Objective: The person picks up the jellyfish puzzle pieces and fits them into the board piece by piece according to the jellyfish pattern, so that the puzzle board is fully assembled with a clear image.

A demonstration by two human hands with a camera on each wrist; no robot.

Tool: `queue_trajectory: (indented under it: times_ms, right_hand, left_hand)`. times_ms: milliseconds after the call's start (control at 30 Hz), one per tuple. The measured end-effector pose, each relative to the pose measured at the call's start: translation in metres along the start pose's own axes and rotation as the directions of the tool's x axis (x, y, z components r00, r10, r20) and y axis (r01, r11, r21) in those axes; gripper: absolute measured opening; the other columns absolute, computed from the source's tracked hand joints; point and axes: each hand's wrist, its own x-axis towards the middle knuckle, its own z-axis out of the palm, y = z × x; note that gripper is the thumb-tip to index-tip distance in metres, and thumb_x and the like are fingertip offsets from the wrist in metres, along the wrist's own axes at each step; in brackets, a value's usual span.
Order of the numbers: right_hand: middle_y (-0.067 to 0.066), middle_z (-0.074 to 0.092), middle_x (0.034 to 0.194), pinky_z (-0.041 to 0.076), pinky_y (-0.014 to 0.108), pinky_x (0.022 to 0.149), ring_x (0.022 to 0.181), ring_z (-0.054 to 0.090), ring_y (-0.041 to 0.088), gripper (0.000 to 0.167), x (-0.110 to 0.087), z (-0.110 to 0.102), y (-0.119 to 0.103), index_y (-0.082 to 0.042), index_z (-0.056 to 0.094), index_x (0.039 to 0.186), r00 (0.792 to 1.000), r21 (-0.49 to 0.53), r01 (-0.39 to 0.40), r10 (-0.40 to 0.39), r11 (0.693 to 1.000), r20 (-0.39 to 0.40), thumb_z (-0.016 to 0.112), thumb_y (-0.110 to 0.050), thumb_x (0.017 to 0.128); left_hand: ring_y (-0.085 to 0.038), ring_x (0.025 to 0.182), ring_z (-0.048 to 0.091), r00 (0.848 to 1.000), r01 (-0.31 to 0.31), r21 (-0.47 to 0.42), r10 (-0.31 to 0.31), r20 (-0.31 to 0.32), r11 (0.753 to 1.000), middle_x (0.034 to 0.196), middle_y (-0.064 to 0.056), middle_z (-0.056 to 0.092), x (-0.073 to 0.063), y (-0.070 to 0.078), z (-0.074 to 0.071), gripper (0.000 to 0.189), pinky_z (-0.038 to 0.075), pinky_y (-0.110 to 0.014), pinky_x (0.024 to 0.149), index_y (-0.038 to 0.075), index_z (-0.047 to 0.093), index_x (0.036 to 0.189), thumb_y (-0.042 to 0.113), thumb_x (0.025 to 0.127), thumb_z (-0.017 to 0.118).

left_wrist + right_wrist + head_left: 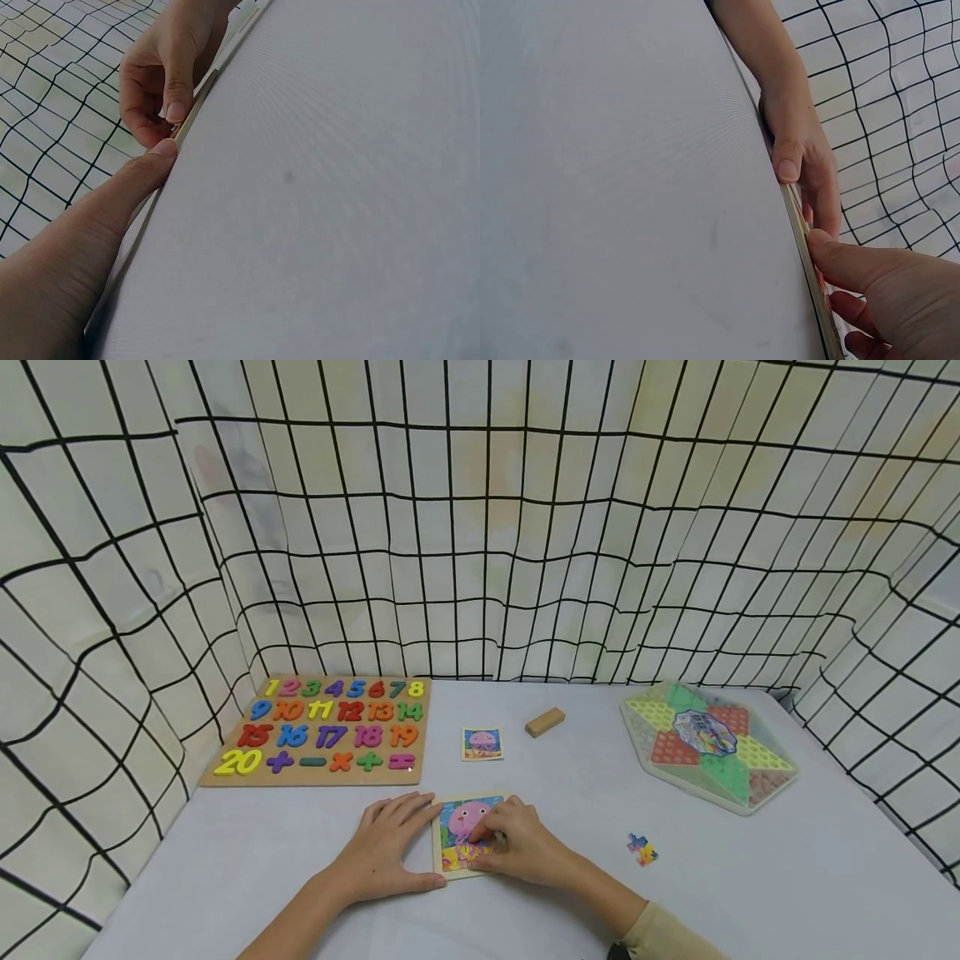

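Note:
A square jigsaw puzzle (454,821) with a pink cartoon character and a pale wooden frame lies flat on the table. My left hand (387,850) rests along its left side, fingers spread near the upper corner and thumb at the lower one. Over the lower right of the picture, my right hand (519,845) pinches at a puzzle piece between curled index finger and thumb; the hand hides much of that side. Seen edge-on in the right wrist view, the puzzle's frame (804,251) runs beneath both thumbs. To the right lie loose puzzle pieces (642,849) in blue, pink and yellow.
Behind the puzzle are a small picture card (482,744) of the same character and a wooden block (545,722). A board of coloured numbers (300,781) lies back left, a hexagonal Chinese checkers set (705,732) back right. Black netting (487,556) surrounds the white table (570,802).

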Motion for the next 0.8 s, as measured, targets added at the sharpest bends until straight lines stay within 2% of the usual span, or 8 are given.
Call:
queue_trajectory:
  times_ms: [400, 800]
  right_hand:
    - [-0.019, 0.059, 0.089, 0.028, 0.025, 0.071, 0.083, 0.040, 0.001, 0.012, 0.0007, 0.0040, 0.0015, -0.024, 0.072, 0.089, 0.999, -0.018, 0.038, -0.039, 0.999, -0.033, 0.071, -0.031, 0.079]
    - [-0.019, 0.058, 0.086, 0.027, 0.024, 0.068, 0.080, 0.039, 0.001, 0.010, 0.0016, 0.0012, -0.0034, -0.024, 0.073, 0.084, 0.998, -0.078, 0.043, -0.046, 0.996, -0.043, 0.072, -0.031, 0.078]
  left_hand:
    - [-0.025, 0.131, 0.028, 1.000, 0.012, -0.005, -0.012, 0.018, 1.000, 0.143, -0.001, 0.037, 0.0003, 0.0011, -0.0011, 0.096, 0.021, -0.054, 0.099, 0.019, 0.042, 0.139, 0.082, 0.066, 0.046]
    - [-0.025, 0.131, 0.028, 1.000, 0.003, -0.006, -0.003, 0.012, 1.000, 0.143, -0.002, 0.037, -0.0002, 0.0008, -0.0010, 0.096, 0.021, -0.054, 0.099, 0.018, 0.042, 0.139, 0.082, 0.066, 0.046]
